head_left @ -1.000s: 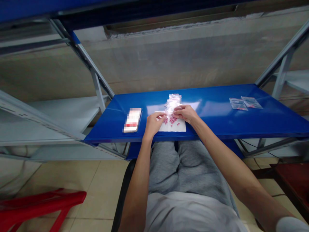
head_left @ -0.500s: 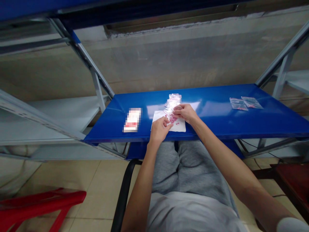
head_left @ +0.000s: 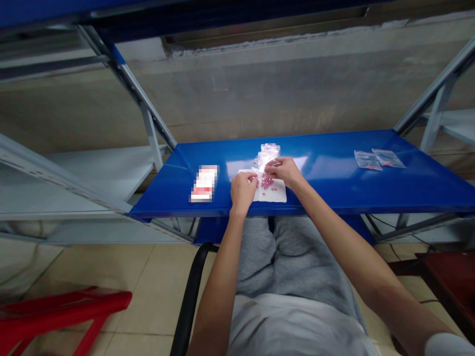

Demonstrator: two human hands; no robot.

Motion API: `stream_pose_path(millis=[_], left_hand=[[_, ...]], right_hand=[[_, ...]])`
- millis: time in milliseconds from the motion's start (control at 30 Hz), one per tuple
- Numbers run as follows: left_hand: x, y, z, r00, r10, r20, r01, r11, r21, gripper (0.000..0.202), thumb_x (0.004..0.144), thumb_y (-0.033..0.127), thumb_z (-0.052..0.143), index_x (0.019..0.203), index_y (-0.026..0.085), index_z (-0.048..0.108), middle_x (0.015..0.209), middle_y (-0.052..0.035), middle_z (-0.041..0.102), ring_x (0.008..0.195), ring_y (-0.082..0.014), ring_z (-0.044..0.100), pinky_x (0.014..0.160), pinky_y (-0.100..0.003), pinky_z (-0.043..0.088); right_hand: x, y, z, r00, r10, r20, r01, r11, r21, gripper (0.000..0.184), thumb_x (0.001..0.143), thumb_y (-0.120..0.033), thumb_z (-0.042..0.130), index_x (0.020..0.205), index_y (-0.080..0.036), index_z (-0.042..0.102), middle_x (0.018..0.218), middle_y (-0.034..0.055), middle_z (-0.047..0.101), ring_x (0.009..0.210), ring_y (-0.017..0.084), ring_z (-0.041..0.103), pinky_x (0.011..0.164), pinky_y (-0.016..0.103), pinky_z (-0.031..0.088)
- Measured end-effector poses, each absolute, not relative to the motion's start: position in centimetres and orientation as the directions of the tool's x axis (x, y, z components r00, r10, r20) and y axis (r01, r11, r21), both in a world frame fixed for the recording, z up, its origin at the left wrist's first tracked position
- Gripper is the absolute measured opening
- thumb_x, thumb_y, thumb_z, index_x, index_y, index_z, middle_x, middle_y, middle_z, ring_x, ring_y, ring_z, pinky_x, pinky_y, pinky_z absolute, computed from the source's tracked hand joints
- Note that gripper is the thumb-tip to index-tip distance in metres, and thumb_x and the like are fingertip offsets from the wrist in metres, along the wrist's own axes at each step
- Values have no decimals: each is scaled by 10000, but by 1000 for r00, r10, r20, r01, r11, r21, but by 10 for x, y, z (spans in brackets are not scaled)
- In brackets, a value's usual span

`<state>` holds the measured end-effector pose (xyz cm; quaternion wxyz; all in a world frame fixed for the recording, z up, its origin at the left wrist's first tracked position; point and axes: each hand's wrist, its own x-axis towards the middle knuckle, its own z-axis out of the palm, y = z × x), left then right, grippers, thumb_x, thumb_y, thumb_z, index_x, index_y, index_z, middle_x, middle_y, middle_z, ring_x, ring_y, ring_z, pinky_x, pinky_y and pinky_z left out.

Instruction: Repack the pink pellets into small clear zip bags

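Observation:
Small pink beads (head_left: 267,183) lie in a loose cluster on a white sheet (head_left: 275,197) at the table's front edge. My left hand (head_left: 243,190) is over the sheet's left part, thumb and fingers pinched together; whatever they hold is too small to make out. My right hand (head_left: 287,171) is closed just behind the beads, fingertips on what looks like a small clear plastic bag (head_left: 261,175), partly lost in glare. Behind the fingers lies an overlapping row of clear plastic bags (head_left: 270,150).
A blurred-out white and red item (head_left: 204,184) lies on the blue tabletop (head_left: 322,190) at left. Two clear bags with reddish contents (head_left: 388,158) lie at right. Metal shelf posts (head_left: 143,101) flank the table. A red plastic stool (head_left: 92,304) stands on the floor at lower left.
My left hand has drawn up and away from the beads, its fingers coming together near the right fingertips. More of the beads and sheet now shows. My right hand has hardly moved.

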<state>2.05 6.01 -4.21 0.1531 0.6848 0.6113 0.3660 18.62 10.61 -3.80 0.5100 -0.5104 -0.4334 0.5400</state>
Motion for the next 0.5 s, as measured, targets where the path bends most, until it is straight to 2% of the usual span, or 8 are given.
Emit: stream_pose_path(millis=[333, 500], left_hand=[[17, 64, -50, 3, 960, 281, 707, -201, 678, 147, 868, 211, 717, 974, 224, 818, 1002, -70, 809, 1002, -248, 732, 951, -336, 519], [16, 62, -51, 12, 949, 315, 707, -231, 669, 138, 895, 206, 693, 975, 217, 805, 995, -65, 803, 986, -233, 728, 953, -334, 515]], right_hand=[[194, 107, -42, 33, 997, -64, -68, -62, -996, 156, 687, -41, 852, 703, -114, 715, 625, 39, 719, 551, 120, 671, 568, 204, 605], [195, 103, -42, 24, 993, -112, -95, -110, -989, 197, 668, -46, 886, 723, -115, 710, 631, 26, 707, 580, 118, 676, 607, 205, 611]])
